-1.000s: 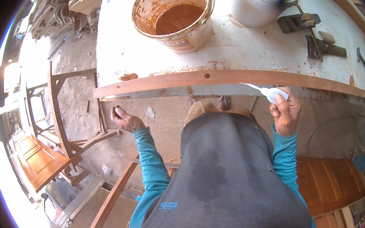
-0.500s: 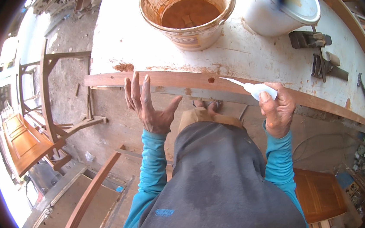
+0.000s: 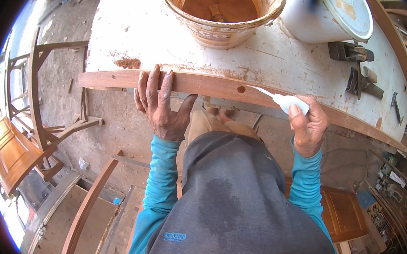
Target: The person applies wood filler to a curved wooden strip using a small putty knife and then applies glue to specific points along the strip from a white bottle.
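A long reddish-brown wooden strip (image 3: 204,82) lies along the near edge of the worktable, with a dark round spot (image 3: 241,89) on its face. The fingers of my left hand (image 3: 161,109) rest spread across the strip, left of that spot, and its thumb points right at the strip's near edge. In my right hand (image 3: 309,125) is a small white squeeze bottle (image 3: 292,103), pinched between thumb and fingers. Its thin long nozzle points left, and the tip is close to the right side of the spot; I cannot tell whether it touches.
On the white tabletop (image 3: 122,32) stand a bucket (image 3: 220,36) of brown paste and a lidded white pail (image 3: 315,15). Two hand planes (image 3: 350,51) and a small dark tool (image 3: 395,108) lie at right. Wooden frames (image 3: 36,93) stand on the floor at left.
My left hand has come down from its raised, spread pose onto the wooden strip. My right hand keeps the bottle nearly where it was, its nozzle near the dark spot. The view has shifted slightly.
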Demonstrator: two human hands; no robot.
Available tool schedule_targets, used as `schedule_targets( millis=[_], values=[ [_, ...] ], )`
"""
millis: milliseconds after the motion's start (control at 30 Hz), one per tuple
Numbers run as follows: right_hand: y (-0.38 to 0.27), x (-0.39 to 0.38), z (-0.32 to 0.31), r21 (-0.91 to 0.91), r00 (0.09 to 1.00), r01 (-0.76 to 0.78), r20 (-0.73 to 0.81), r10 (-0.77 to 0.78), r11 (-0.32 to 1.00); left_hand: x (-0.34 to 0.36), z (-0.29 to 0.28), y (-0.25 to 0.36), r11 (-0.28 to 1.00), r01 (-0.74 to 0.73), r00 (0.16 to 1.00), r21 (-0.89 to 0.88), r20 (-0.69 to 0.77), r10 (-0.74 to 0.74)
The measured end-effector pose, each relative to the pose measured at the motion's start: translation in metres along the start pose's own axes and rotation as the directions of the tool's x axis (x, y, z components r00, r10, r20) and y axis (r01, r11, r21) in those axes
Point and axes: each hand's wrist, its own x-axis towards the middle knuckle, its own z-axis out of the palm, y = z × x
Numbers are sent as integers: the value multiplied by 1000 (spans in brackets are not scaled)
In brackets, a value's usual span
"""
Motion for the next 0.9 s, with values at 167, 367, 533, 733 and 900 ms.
schedule_targets(
  millis=[167,367,533,733,900],
  values=[
    [-4,2,2,-35,1000,23,3,-23,999,2,0,0,1000,-11,1000,-7,3,11],
    [-3,1,3,-76,999,35,-6,-35,997,1,0,-1,1000,-21,1000,-16,-1,21],
    [-4,1,5,-87,999,39,-17,-40,995,1,0,-2,1000,-30,1000,-2,2,30],
    [-3,2,7,-107,998,57,-28,-61,993,1,1,-4,999,-41,999,-13,-2,41],
    [-7,1,8,-91,1000,21,-20,-23,996,3,0,-5,999,-35,999,-21,-5,35]
  ],
)
